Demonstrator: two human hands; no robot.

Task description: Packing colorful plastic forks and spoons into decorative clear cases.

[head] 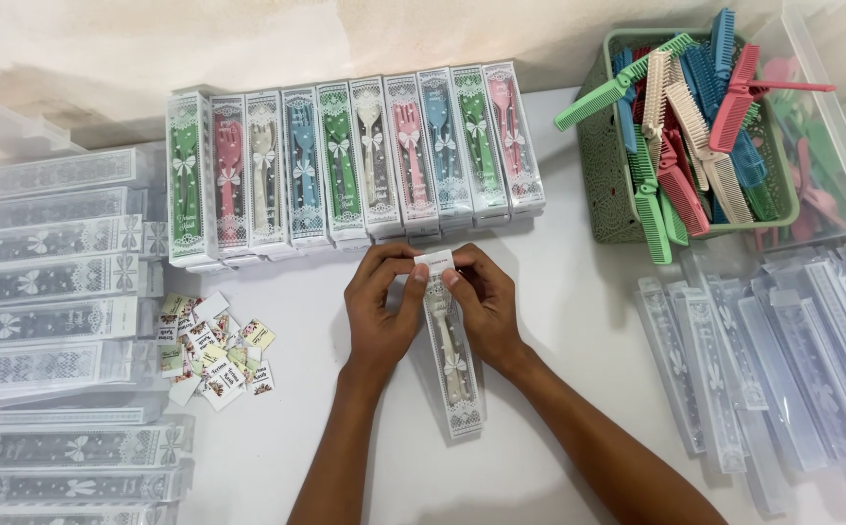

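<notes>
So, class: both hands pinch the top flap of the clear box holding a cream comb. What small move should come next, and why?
Probably press the flap shut: the left hand and right hand grip the box at its top end, the comb already inside.

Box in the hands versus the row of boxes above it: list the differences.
The held box lies alone, lengthwise toward the person; the row stands packed side by side. The held box's top end is being worked by the left hand and right hand; the row's boxes are untouched. Both are clear, lace-printed, with a comb inside.
</notes>
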